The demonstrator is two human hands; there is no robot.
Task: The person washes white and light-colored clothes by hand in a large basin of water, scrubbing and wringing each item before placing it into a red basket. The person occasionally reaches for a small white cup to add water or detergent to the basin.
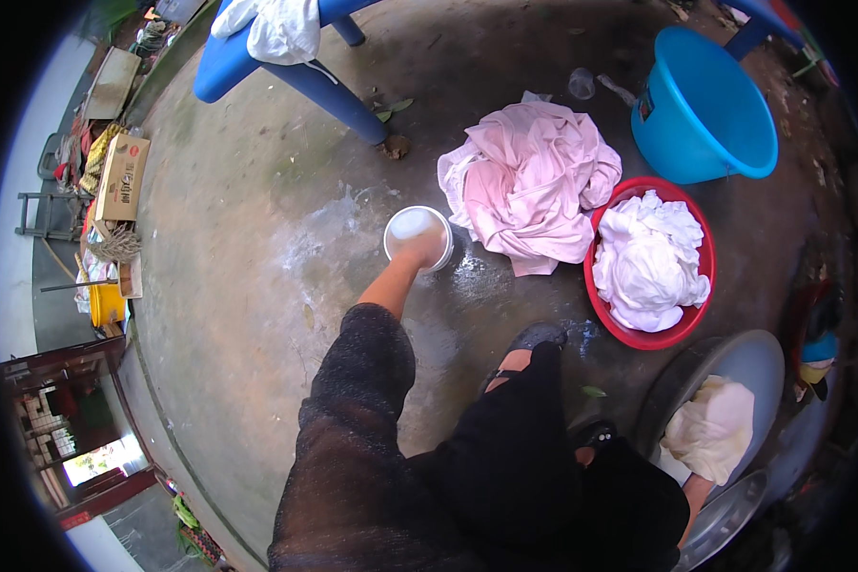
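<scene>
Stuff you can't really make out here

The left hand [421,250] is reaching into a white tub [418,235], so its fingers are hiding behind the near rim and the grip isn't showing. The right hand isn't showing anywhere; only a bit of forearm is peeking out low on the right, beside a cream cloth [713,426] in a metal basin [758,367] that's getting swallowed by the dark fisheye rim. Far off, the blue furniture [257,62] is getting cut off by the top edge. The clutter on the far left [105,191] is coming out too small to identify.
</scene>
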